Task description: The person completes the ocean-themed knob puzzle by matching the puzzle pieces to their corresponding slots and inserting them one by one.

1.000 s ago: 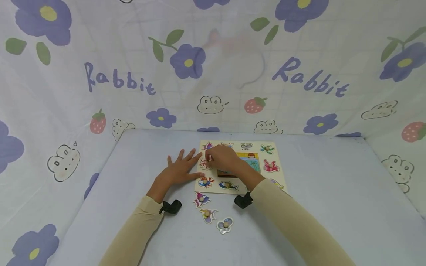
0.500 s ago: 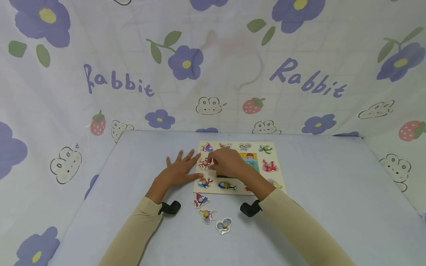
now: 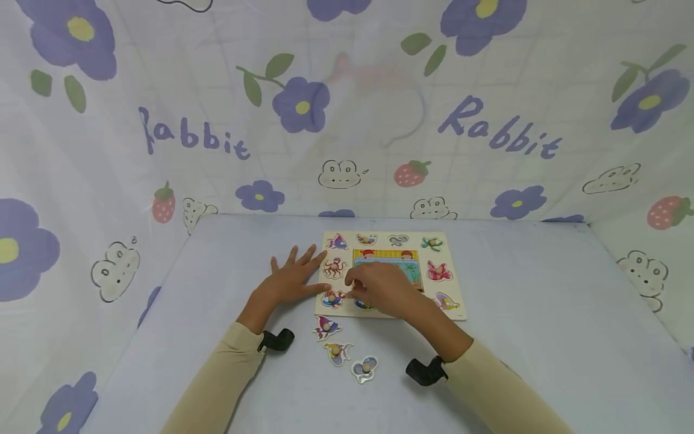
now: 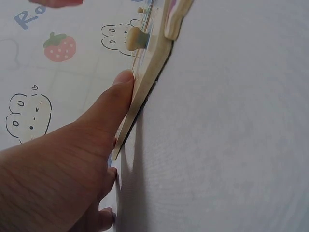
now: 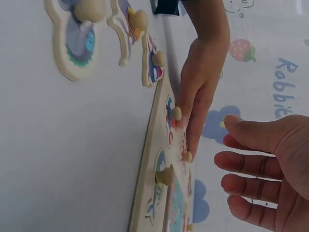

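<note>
My left hand (image 3: 293,280) lies with fingers spread at the left edge of a wooden knob puzzle board (image 3: 414,241); in the left wrist view its thumb (image 4: 123,87) presses along the board's edge. My right hand (image 3: 385,289) hovers over the lower middle of the board, fingers loosely bent. In the right wrist view its fingers (image 5: 251,186) hold nothing. A red-brown octopus piece (image 3: 334,268) sits at the board's left side, above a crab piece (image 3: 332,299). The right hand partly hides a fish piece (image 5: 159,176) with a knob.
Three loose knobbed pieces lie in front of the board: a purple-red fish (image 3: 327,327), a yellow-purple fish (image 3: 338,352) and a grey-blue piece (image 3: 365,369). A patterned curtain (image 3: 217,175) stands behind the white table (image 3: 531,289).
My right hand has let go of the octopus piece at the board's left side and drawn back toward me and to the right. The left hand stays at the board's edge.
</note>
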`<state>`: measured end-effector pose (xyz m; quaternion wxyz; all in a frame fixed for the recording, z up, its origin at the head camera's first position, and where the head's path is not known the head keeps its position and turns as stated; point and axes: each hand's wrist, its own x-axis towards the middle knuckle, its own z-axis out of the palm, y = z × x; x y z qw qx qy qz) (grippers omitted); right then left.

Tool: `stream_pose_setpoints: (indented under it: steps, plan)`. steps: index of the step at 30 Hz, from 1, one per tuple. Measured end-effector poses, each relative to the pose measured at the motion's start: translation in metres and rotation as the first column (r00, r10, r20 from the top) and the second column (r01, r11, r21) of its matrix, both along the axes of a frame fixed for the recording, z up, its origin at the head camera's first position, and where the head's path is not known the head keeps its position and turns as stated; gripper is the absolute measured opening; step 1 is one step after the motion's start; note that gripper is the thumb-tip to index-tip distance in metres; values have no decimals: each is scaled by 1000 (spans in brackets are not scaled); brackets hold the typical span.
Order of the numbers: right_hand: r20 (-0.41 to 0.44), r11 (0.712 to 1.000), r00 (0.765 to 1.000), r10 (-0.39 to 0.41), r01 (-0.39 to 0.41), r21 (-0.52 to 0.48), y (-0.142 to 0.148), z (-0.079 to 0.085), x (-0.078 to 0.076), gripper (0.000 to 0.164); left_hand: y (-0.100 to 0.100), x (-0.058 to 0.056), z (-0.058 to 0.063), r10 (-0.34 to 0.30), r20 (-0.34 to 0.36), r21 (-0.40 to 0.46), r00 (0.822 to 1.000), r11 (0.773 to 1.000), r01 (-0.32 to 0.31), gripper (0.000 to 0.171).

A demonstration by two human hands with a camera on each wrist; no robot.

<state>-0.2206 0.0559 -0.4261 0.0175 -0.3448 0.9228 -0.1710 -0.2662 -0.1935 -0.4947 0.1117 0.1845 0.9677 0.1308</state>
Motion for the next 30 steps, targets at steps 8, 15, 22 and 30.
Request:
stream_pose_setpoints:
  steps: [8, 15, 22, 30]
  plan:
    - [6, 1000, 1000, -16, 16, 14, 10, -7, 22, 24, 2, 0, -1, -1, -9, 3, 1000, 1000, 1, 88]
    - [16, 1000, 1000, 7, -8, 28, 19, -18, 38, 22, 3, 1, -3, -3, -3, 0, 1000, 1000, 3, 88]
    - [62, 998, 997, 56, -58, 29, 28, -25, 50, 25, 3, 2, -2, 0, -8, -11, 1000, 1000, 0, 88]
    - [219, 989, 967, 131, -143, 40, 29, -28, 55, 28, 0, 2, -3, 5, -2, -8, 1000, 1000, -5, 89]
